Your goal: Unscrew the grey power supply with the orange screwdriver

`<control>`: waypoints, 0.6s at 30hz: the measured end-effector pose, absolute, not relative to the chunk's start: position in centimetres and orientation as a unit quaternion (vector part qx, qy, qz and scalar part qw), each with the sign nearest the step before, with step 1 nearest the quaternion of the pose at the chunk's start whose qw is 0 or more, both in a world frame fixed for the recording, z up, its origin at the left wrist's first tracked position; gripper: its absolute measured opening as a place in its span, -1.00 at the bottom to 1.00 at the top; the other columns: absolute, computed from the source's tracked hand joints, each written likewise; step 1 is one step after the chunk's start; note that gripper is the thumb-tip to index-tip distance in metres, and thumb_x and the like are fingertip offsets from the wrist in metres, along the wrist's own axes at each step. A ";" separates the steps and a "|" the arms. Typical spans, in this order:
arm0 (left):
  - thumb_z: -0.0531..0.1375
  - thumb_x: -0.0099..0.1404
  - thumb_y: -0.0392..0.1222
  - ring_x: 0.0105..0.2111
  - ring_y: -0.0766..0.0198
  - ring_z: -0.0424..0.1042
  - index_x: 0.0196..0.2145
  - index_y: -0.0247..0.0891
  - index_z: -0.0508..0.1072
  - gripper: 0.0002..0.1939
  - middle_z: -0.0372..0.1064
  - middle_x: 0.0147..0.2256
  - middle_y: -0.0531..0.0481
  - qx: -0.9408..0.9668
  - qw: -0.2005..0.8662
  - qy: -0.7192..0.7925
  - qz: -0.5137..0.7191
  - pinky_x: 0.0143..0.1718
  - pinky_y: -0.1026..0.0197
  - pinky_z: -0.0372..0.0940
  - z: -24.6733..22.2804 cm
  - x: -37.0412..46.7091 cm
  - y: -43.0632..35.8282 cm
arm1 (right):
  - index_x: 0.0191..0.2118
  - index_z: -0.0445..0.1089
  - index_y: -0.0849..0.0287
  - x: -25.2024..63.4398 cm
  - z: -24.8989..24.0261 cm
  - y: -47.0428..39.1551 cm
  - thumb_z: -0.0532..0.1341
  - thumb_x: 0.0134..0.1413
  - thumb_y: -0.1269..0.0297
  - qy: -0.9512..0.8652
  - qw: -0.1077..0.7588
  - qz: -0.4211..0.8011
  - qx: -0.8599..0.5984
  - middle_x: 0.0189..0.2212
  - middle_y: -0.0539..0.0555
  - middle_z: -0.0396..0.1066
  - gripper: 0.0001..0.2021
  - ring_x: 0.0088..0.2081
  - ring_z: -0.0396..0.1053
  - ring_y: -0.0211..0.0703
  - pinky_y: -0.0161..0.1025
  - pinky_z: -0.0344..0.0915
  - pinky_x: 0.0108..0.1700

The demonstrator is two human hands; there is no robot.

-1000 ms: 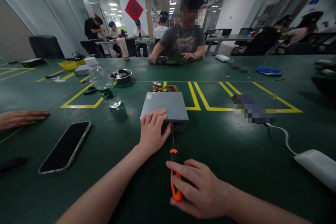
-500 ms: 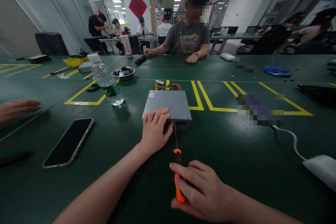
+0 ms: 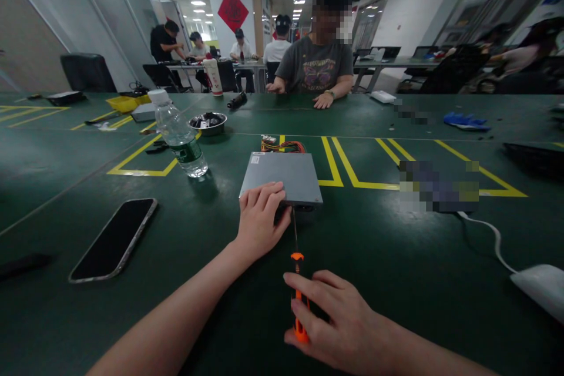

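A grey metal box [image 3: 286,173] with a bundle of coloured cables [image 3: 288,145] behind it lies flat on the green table. My left hand [image 3: 261,217] rests over its near left corner, fingers on top and thumb at the front face. My right hand [image 3: 330,317] holds an orange and black screwdriver [image 3: 300,329] by its handle, between fingertips and thumb. The shaft points away from me, and its tip meets the box's front face beside my left thumb. The exact contact point is too small to tell.
Left of the box stand a water bottle [image 3: 183,144], a phone [image 3: 115,239] and a metal bowl [image 3: 208,123] of small parts. A white device [image 3: 541,291] with a cable lies right. Across the table, a person [image 3: 315,64] has both hands near its edge.
The screwdriver handle has turned slightly in my right hand. A hand at the far left edge has left the view. The person opposite has drawn one hand back from a black object.
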State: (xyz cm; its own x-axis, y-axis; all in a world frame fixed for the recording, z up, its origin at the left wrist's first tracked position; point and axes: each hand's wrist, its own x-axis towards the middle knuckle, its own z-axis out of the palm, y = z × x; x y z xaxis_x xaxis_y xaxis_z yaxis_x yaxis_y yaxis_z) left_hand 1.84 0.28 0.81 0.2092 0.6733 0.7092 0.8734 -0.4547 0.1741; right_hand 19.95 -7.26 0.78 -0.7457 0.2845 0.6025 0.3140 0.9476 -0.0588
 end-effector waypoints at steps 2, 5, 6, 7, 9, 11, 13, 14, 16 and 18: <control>0.12 0.21 -0.19 -0.04 0.14 0.25 -0.16 -0.16 0.26 -0.79 0.35 -0.05 -0.01 -0.767 0.136 -0.505 -0.372 -0.08 0.03 0.06 0.8 1.8 0.3 | -0.27 0.30 0.24 20.0 0.7 -7.3 0.10 0.16 0.18 -0.934 0.311 -0.007 -0.175 -0.17 0.29 0.40 -0.80 -0.15 0.39 -0.10 -0.21 0.35 -0.21; 0.12 0.21 -0.19 -0.04 0.12 0.25 -0.16 -0.15 0.26 -0.79 0.35 -0.05 -0.02 -0.767 0.137 -0.506 -0.369 -0.09 0.02 0.07 0.9 1.8 0.3 | -0.09 0.27 0.23 20.1 1.1 -7.3 0.10 0.13 0.08 -0.948 0.243 0.030 -0.204 -0.08 0.36 0.34 -0.66 -0.08 0.35 -0.01 -0.17 0.36 -0.21; 0.12 0.21 -0.19 -0.04 0.12 0.25 -0.16 -0.14 0.26 -0.79 0.35 -0.05 -0.02 -0.767 0.137 -0.507 -0.368 -0.09 0.01 0.07 0.9 1.8 0.3 | -0.04 0.25 0.22 20.1 1.3 -7.3 0.09 0.12 0.09 -0.952 0.224 0.033 -0.205 -0.07 0.37 0.32 -0.63 -0.08 0.35 0.00 -0.16 0.36 -0.22; 0.11 0.22 -0.19 -0.04 0.12 0.25 -0.16 -0.14 0.26 -0.79 0.35 -0.05 -0.02 -0.767 0.137 -0.507 -0.367 -0.09 0.01 0.07 0.9 1.8 0.3 | -0.01 0.23 0.22 20.1 1.4 -7.3 0.09 0.13 0.12 -0.955 0.220 0.025 -0.198 -0.08 0.37 0.33 -0.63 -0.10 0.37 -0.01 -0.15 0.36 -0.23; 0.11 0.22 -0.19 -0.04 0.12 0.26 -0.16 -0.13 0.26 -0.79 0.35 -0.05 -0.02 -0.767 0.137 -0.507 -0.367 -0.10 0.01 0.07 0.9 1.8 0.3 | -0.05 0.26 0.25 20.2 1.4 -7.3 0.06 0.16 0.15 -0.950 0.256 -0.003 -0.180 -0.14 0.34 0.38 -0.68 -0.20 0.41 -0.05 -0.15 0.36 -0.26; 0.11 0.22 -0.19 -0.04 0.11 0.26 -0.16 -0.13 0.27 -0.79 0.35 -0.05 -0.02 -0.766 0.138 -0.508 -0.369 -0.10 0.01 0.07 0.8 1.8 0.3 | -0.14 0.29 0.29 20.2 1.1 -7.3 0.06 0.17 0.16 -0.936 0.308 -0.023 -0.170 -0.20 0.30 0.42 -0.72 -0.32 0.43 -0.13 -0.17 0.35 -0.28; 0.11 0.21 -0.19 -0.04 0.11 0.26 -0.16 -0.13 0.27 -0.79 0.35 -0.05 -0.02 -0.764 0.139 -0.508 -0.371 -0.10 0.01 0.07 0.8 1.8 0.3 | -0.17 0.27 0.30 20.3 0.9 -7.3 0.09 0.16 0.13 -0.928 0.331 -0.023 -0.170 -0.20 0.28 0.43 -0.71 -0.32 0.43 -0.16 -0.18 0.34 -0.26; 0.11 0.21 -0.19 -0.04 0.11 0.26 -0.16 -0.13 0.27 -0.79 0.35 -0.05 -0.02 -0.764 0.140 -0.508 -0.372 -0.10 0.01 0.07 0.8 1.8 0.3 | -0.15 0.25 0.30 20.3 0.9 -7.3 0.10 0.15 0.10 -0.929 0.329 -0.015 -0.172 -0.18 0.29 0.42 -0.67 -0.27 0.43 -0.15 -0.18 0.34 -0.22; 0.11 0.21 -0.18 -0.05 0.11 0.26 -0.16 -0.13 0.28 -0.80 0.35 -0.05 -0.03 -0.766 0.140 -0.507 -0.370 -0.10 0.01 0.07 0.8 1.8 0.3 | -0.08 0.21 0.32 20.2 1.1 -7.3 0.09 0.14 0.06 -0.937 0.303 0.007 -0.172 -0.12 0.33 0.39 -0.60 -0.15 0.40 -0.10 -0.15 0.33 -0.14; 0.11 0.22 -0.18 -0.05 0.11 0.26 -0.16 -0.13 0.28 -0.80 0.35 -0.06 -0.03 -0.765 0.140 -0.507 -0.371 -0.10 0.01 0.07 0.8 1.8 0.3 | 0.01 0.18 0.29 20.1 1.5 -7.3 0.07 0.15 0.09 -0.952 0.257 0.012 -0.168 -0.08 0.35 0.35 -0.59 -0.06 0.35 -0.05 -0.13 0.33 -0.12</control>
